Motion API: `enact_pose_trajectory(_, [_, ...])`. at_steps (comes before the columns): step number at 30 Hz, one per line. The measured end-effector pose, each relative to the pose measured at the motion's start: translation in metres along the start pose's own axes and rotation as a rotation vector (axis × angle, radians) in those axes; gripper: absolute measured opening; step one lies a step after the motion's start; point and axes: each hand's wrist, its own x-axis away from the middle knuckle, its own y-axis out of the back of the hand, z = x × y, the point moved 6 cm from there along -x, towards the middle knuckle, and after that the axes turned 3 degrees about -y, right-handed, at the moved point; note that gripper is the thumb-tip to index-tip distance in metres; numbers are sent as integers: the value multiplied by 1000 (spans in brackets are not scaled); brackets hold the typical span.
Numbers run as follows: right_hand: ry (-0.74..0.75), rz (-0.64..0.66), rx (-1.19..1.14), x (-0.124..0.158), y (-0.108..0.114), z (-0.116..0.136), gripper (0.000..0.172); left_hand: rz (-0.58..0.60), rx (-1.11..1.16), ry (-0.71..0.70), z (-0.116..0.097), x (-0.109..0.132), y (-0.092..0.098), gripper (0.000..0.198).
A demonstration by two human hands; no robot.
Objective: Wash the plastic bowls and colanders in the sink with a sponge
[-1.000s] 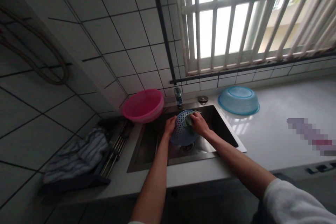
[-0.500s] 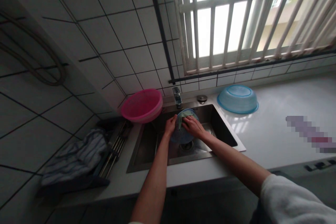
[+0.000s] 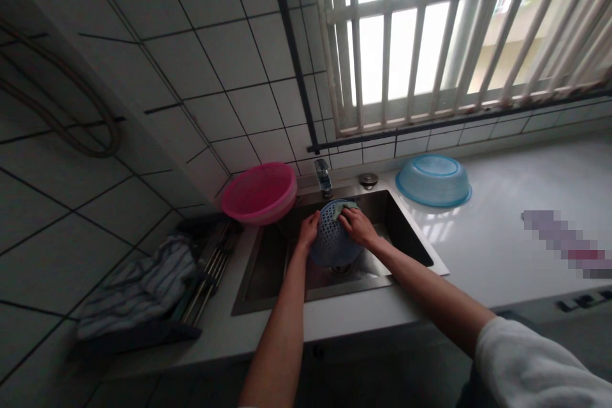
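A blue plastic colander (image 3: 329,239) with rows of holes is held tilted over the sink (image 3: 287,290). My left hand (image 3: 310,229) is closed on its left rim, thumb uppermost. My right hand (image 3: 357,227) presses a light green cloth (image 3: 343,207) against the upper right part of the colander, fingers bent over the cloth. Part of the colander's right side is hidden behind that hand. The drain at the sink bottom is partly covered by the colander.
A pink basin (image 3: 261,194) leans at the sink's back left corner, beside the faucet (image 3: 324,178). An upturned blue basin (image 3: 433,182) lies on the counter to the right. A drain plug (image 3: 368,180) sits behind the sink. A striped cloth (image 3: 143,287) lies at the left.
My right hand has slid slightly right with the cloth, uncovering more of the colander's holes. The colander has tilted a little; my left hand stays at its left rim.
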Motion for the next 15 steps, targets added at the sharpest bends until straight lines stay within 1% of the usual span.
enact_pose_trajectory(1, [-27,-5,-24,-1,1,-7,26,2,11,4,0,0,0,56])
enact_pose_trajectory(3, [7,22,-52,-2,0,-10,26,-7,26,2,-2,-2,1,45])
enact_pose_trajectory(5, [81,46,-50,-1,-2,-3,26,-25,3,-19,-7,-5,5,33])
enact_pose_trajectory(7, [151,57,-30,1,-4,10,24,-61,-78,-50,-12,-6,11,25])
enact_pose_trajectory(9, [238,91,-8,6,-6,27,20,-94,-190,-54,-15,-5,16,25])
enact_pose_trajectory(12, [410,175,-2,15,-11,53,15,-91,-308,35,-11,-1,18,32])
enact_pose_trajectory(14, [477,199,-7,18,-14,61,16,-75,-303,89,-9,0,16,40])
enact_pose_trajectory(15, [468,190,-7,17,-15,59,17,-77,-276,97,-8,1,15,44])
